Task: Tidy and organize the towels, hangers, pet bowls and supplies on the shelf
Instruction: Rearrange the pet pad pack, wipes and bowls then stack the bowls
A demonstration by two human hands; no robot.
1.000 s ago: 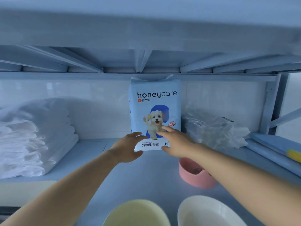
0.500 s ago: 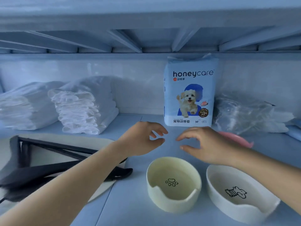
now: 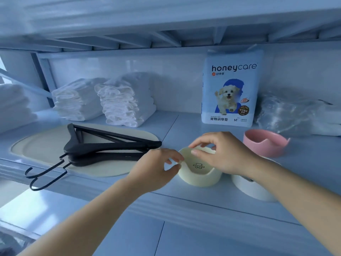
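The pale yellow round pet bowl with a paw print (image 3: 201,177) sits near the blue shelf's front lip (image 3: 184,204), with a white bowl (image 3: 252,189) just beside it at 3 o'clock. My left hand (image 3: 156,165) curls at its 9 o'clock rim and my right hand (image 3: 227,154) arches over 12. I cannot tell whether either grips. I judge a smooth rim could slip and send it over the edge.

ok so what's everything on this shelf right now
towel stacks: 3, white, shelf back left
mat: 1, beige, front left
hangers: at least 2, black, on the mat
pad pack: 1, pale blue, upright at back
plastic bag: 1, clear, right of pad pack
yellow bowl: 1, pale yellow, front centre
pink bowl: 1, pink, behind it
white bowl: 1, white, right of yellow bowl
left hand: 1, at yellow bowl's left rim
right hand: 1, curled over its far rim
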